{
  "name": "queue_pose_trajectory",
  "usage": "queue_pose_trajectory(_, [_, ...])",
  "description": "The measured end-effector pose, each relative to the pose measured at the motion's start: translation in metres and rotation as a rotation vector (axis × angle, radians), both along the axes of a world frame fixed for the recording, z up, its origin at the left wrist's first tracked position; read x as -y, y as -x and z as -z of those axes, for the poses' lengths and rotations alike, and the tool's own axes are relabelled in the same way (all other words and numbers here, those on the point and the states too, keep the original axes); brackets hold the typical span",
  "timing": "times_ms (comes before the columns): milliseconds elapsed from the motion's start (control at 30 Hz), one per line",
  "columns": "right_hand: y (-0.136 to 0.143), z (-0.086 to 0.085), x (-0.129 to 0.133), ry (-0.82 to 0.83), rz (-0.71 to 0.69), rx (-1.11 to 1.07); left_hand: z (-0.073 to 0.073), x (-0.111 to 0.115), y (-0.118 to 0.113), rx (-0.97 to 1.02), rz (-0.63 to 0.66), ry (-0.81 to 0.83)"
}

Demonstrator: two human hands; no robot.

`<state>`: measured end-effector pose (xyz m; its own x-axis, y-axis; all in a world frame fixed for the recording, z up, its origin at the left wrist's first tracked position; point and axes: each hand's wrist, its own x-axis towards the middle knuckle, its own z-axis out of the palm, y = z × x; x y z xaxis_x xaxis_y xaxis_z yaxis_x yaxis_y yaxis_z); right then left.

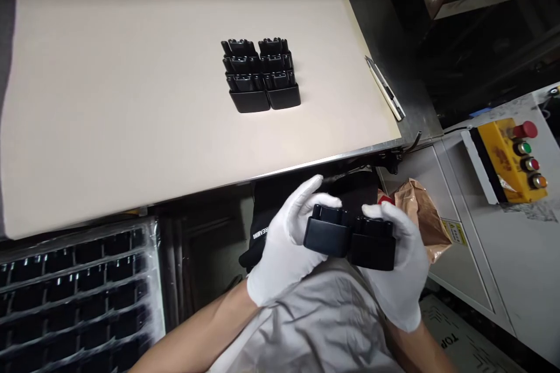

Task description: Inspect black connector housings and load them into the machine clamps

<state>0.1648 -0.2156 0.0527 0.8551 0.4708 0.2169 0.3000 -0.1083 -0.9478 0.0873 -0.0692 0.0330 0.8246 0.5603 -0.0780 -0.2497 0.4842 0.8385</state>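
Both my hands wear white gloves and are in front of my lap, below the table's near edge. My left hand (286,239) is closed on a black plastic part (326,238), a small box-like piece with ridged tabs along its top. A second black part (373,250) of the same kind sits in my right hand (400,268), fingers round its far side. The two parts are side by side, almost touching. On the pale table top, a block of several like black parts (262,78) stands in two columns.
A pale sheet (131,99) covers the table. A utility knife (385,88) lies at its right edge. To the lower left is a tray (155,280) of many black parts. A yellow button box (511,157) and a brown paper bag (420,215) are at right.
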Motion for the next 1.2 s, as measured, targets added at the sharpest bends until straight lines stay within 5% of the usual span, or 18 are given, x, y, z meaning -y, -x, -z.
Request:
queue_pose_trajectory(300, [0.011,0.012,0.004,0.095,0.091,-0.001,0.006,0.002,0.007,-0.007,-0.006,0.007])
queue_pose_trajectory(700, [0.004,0.009,-0.001,0.020,0.015,-0.010,0.001,-0.004,0.008,-0.073,-0.027,-0.130])
queue_pose_trajectory(1200, [0.000,0.004,-0.013,-0.005,0.046,-0.093,0.002,-0.007,0.008,-0.135,0.000,-0.087])
